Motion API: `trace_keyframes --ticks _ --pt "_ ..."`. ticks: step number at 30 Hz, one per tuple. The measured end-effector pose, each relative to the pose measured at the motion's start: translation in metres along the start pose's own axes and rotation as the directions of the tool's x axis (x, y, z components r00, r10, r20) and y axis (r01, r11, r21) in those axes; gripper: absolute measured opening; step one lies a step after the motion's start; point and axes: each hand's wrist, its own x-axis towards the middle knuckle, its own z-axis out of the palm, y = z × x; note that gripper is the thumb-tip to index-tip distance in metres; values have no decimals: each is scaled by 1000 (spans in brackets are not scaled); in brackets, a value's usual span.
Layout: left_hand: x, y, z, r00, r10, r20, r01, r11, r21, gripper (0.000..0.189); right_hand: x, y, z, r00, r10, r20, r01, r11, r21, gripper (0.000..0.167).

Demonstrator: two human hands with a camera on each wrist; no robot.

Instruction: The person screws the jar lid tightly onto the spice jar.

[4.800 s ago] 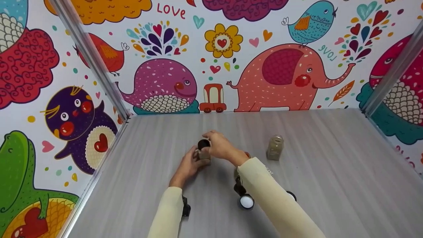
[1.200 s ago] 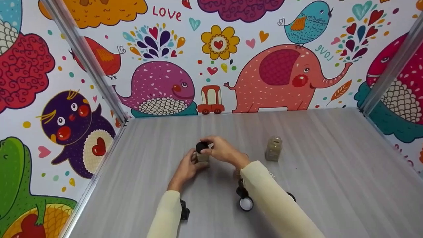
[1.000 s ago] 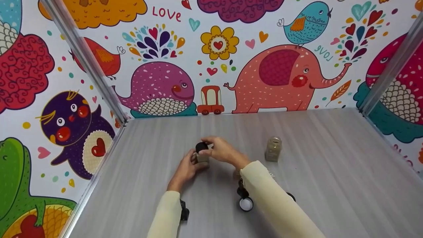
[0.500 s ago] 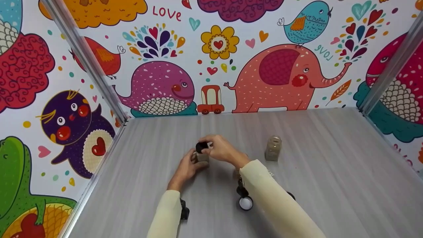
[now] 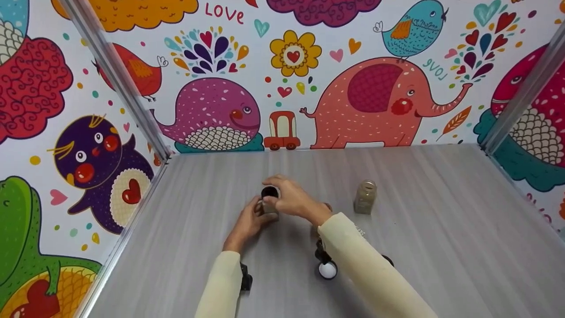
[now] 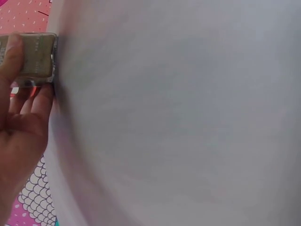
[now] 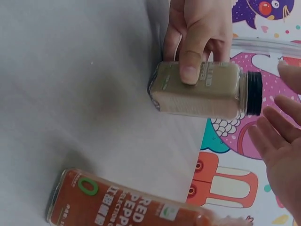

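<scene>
My left hand (image 5: 247, 225) grips a clear square spice jar (image 7: 197, 89) of grey-brown powder, which stands upright on the table. In the right wrist view, its thumb presses the jar's front face. A black screw cap (image 7: 254, 93) sits on the jar's neck. Around that cap, my right hand (image 5: 293, 196) has its thumb and fingers spread; the right wrist view shows a gap between them and the cap. Beside it stands a red pepper jar (image 7: 117, 200), mostly hidden behind my right wrist in the head view. The left wrist view shows only the jar's lower part.
A capless jar of similar powder (image 5: 365, 197) stands to the right on the grey table (image 5: 441, 229). Nearer me lies a black cap with a white inside (image 5: 327, 270). Another black round edge (image 5: 388, 260) shows from behind my right sleeve. Patterned walls (image 5: 220, 110) border the table.
My right fingers pinched the cap half a second ago; now they are spread away from it. My left hand and the jar stay in place. The head view has shifted slightly.
</scene>
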Motion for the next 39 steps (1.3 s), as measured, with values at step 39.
trace_keyframes --ticks 39 --pt "3 -3 -2 1000 -25 2 25 1000 11 54 0 6 6 995 92 -27 -89 993 83 44"
